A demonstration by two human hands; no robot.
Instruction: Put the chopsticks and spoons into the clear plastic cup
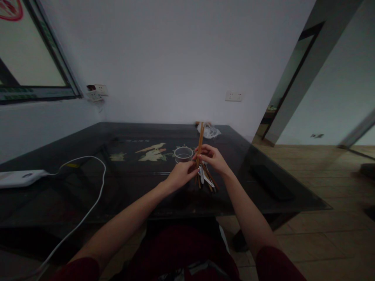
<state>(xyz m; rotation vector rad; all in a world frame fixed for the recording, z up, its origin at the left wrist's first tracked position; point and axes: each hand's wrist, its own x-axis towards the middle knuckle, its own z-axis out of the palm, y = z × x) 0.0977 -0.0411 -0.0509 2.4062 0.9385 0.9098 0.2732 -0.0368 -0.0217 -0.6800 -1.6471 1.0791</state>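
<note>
Chopsticks (pixel 201 139) stand nearly upright in my hands above the dark table. Closed around their middle is my right hand (pixel 211 157), thumb against fingers. My left hand (pixel 185 173) pinches at their lower end, its fingertips partly hidden. Below and just right of the hands lies a loose pile of several more chopsticks (pixel 216 182) with a white spoon-like utensil (pixel 208 180) among them. A round metal-rimmed container (pixel 183 149) sits directly behind my left hand, its lower part covered by that hand.
A crumpled clear plastic bag (pixel 211 132) lies at the table's far edge. To the left, a white power strip (pixel 23 178) trails a white cable (pixel 103 175) over the front edge. A dark flat object (pixel 271 182) rests at right on the black tabletop (pixel 131 191).
</note>
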